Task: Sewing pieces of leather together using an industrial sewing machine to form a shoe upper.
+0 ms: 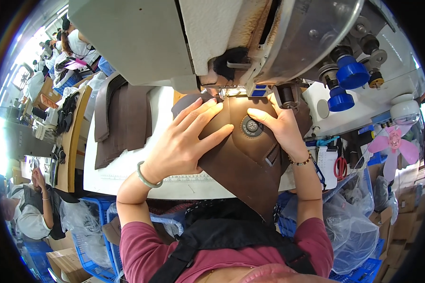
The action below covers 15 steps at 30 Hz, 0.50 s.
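A brown leather-like piece (243,174) with a curved seam lies under the head of a sewing machine (226,42), and its pointed lower end hangs over the table's near edge. On it sits a round dark badge (251,126). My left hand (182,141) presses flat on the left part of the piece, fingers spread. At the right, my right hand (284,127) grips the piece, with its thumb on top beside the badge; its other fingers are partly hidden. The needle area, lit by a lamp, is mostly covered by the machine and the fingertips.
Stacked brown cut pieces (123,122) lie on the white table (170,186) at the left. Blue-capped thread tensioners (347,78) hang at upper right. Red-handled scissors (340,168) and a pink fan (393,144) are farther right. Blue crates (95,236) stand below; people work at left.
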Motion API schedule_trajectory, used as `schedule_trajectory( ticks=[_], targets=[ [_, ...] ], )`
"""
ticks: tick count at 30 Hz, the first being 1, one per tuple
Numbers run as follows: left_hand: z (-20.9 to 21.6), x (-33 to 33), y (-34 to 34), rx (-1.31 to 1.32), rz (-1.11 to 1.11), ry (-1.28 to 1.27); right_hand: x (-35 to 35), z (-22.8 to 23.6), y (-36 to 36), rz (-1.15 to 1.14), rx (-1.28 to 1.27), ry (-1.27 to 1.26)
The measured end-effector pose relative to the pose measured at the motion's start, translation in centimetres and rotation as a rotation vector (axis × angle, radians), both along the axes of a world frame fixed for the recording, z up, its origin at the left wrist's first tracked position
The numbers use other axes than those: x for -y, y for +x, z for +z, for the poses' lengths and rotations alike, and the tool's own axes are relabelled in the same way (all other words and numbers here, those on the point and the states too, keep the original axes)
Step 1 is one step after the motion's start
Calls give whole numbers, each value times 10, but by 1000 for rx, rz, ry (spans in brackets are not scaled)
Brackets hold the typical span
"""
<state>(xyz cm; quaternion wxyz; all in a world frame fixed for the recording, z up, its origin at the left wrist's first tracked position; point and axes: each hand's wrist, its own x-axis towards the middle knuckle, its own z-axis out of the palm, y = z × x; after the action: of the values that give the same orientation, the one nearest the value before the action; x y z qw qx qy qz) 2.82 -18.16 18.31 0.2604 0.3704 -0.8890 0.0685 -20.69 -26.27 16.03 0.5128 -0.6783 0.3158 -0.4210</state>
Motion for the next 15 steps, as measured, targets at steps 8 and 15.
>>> schedule_trajectory(
  ticks=[8, 15],
  targets=[
    [0, 4, -1, -34, 8, 19, 5, -5, 3, -47, 6, -154],
    [-1, 5, 1, -37, 6, 28, 6, -6, 2, -64, -29, -78]
  ],
)
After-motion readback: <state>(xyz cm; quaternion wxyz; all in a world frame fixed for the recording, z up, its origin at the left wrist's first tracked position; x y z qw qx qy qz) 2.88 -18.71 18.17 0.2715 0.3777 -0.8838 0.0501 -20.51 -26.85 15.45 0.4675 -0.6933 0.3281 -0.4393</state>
